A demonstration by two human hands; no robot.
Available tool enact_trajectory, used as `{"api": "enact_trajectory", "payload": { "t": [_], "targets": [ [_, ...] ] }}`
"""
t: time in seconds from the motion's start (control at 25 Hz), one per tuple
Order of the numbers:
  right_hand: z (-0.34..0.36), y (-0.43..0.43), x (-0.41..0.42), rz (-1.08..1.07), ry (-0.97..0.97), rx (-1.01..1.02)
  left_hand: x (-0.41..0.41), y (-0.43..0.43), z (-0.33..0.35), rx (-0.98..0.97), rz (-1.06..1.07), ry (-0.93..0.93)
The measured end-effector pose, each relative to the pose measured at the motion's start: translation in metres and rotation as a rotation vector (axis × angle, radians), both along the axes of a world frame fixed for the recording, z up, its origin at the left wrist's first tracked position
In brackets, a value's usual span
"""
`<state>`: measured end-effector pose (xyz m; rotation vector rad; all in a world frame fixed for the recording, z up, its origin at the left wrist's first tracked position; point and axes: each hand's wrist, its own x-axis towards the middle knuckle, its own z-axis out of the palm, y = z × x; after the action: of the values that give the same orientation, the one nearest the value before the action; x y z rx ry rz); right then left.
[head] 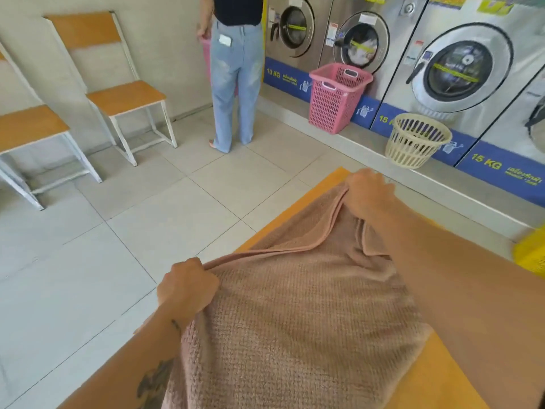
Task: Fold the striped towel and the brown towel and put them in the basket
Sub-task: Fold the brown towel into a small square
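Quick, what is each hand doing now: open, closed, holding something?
Left hand: closed, gripping the brown towel edge.
Right hand: closed on the towel's far corner.

The brown waffle-textured towel lies on the orange wooden table. Beyond the table, a cream plastic basket and, to its left, a pink plastic basket stand before 3 steel washing machines. 2 wooden chairs stand far left.

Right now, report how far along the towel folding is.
Done: nothing visibly finished; no striped towel in view. In hand: left hand and right hand grip the brown waffle-textured towel on the orange table. Left: finishing folds, then basketing both.
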<state>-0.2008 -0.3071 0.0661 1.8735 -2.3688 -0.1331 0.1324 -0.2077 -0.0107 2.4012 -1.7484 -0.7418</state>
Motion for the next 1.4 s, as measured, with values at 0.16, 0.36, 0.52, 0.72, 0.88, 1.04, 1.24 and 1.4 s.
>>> {"api": "enact_trajectory", "payload": {
  "t": [0.16,0.36,0.52,0.72,0.88,1.04,1.24,1.4],
  "targets": [
    [0.014,-0.043,-0.009,-0.070,0.003,-0.077,0.013,-0.020,-0.015,0.010,0.029,-0.004],
    [-0.016,-0.031,0.009,-0.127,0.016,0.098,0.018,-0.019,-0.023,0.062,-0.096,-0.023],
    [-0.037,0.021,0.018,-0.114,-0.239,0.171,0.002,-0.015,-0.017,-0.104,-0.215,-0.111],
    [-0.037,0.086,-0.014,-0.180,-0.417,0.240,-0.056,0.000,0.019,-0.215,-0.393,-0.020],
    [-0.008,0.111,-0.038,-0.165,-0.510,0.176,-0.110,0.000,0.057,-0.251,-0.430,0.111],
    [-0.018,0.108,-0.058,-0.139,-0.561,0.125,-0.162,-0.022,0.067,-0.203,-0.489,0.227],
    [-0.057,0.057,-0.062,-0.108,-0.394,0.145,-0.217,-0.102,0.033,-0.003,-0.527,0.557],
    [-0.092,0.025,-0.064,-0.085,-0.111,0.280,-0.243,-0.160,0.003,0.245,-0.460,0.712]
  ]
}}
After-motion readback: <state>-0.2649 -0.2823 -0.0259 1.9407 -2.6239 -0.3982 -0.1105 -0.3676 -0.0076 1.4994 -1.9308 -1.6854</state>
